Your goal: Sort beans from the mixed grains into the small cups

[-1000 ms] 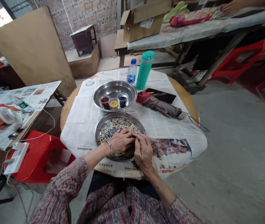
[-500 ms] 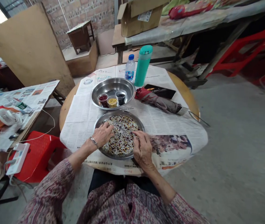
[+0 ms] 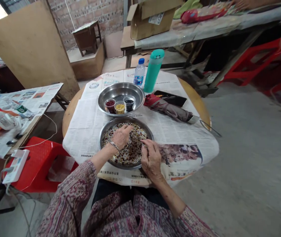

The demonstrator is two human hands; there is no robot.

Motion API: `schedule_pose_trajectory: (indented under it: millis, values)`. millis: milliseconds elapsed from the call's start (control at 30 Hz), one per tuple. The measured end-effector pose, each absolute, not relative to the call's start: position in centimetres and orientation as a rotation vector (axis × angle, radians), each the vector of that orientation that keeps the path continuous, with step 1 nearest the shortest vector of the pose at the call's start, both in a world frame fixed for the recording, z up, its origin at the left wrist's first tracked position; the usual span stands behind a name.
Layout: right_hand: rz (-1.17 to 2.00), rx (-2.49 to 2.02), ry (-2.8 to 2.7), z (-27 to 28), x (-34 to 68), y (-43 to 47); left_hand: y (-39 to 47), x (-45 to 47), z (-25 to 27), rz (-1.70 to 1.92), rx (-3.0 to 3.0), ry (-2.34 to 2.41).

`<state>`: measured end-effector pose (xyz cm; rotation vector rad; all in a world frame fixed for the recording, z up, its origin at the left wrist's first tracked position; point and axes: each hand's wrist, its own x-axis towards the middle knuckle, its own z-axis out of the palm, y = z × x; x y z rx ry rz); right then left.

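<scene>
Mixed white, yellow, dark red and black grains and beans [image 3: 115, 155] cover the bottom of the near metal basin [image 3: 102, 131]. My left hand [image 3: 122, 136], with a silver bangle at the wrist, reaches over the mix, its fingers stretched out and touching the surface. On the basin's right rim rests my right hand [image 3: 152, 158], curled over the edge with thumb and fingertips on the inner side. Just beyond stands a second metal basin [image 3: 100, 104]. Three clear cups sit in it: red beans [image 3: 110, 104], yellow beans [image 3: 120, 108] and black beans [image 3: 129, 104].
Newspaper [image 3: 81, 131] covers the round table. A water bottle [image 3: 139, 74], a teal flask [image 3: 154, 70], a phone [image 3: 171, 98] and a folded umbrella [image 3: 170, 110] lie or stand beyond the basins. To the left are a red stool [image 3: 40, 174] and a power strip [image 3: 16, 166].
My left hand has moved right and away from me, toward the middle of the basin. More dark beans show in the mix's centre. The right hand stays at the rim.
</scene>
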<state>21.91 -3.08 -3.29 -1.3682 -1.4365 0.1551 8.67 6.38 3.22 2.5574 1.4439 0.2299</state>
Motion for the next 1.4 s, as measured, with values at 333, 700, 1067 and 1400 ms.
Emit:
schedule_pose_trajectory:
  millis: [333,700,1067,1400]
  values:
    - [0.154,-1.364,-1.385,-2.8,21.9,-3.1,6.2,9.0,2.6,0.125,2.854,0.908]
    - [0.096,-1.359,-1.409,-3.1,22.0,-3.1,5.3,7.0,3.7,-0.083,2.792,1.027]
    - [0.104,-1.375,-1.417,-3.3,22.0,-3.0,4.6,4.5,3.8,0.144,2.462,1.750]
    - [0.111,-1.382,-1.415,-3.1,22.0,-3.1,1.7,6.2,4.4,0.066,2.468,1.160]
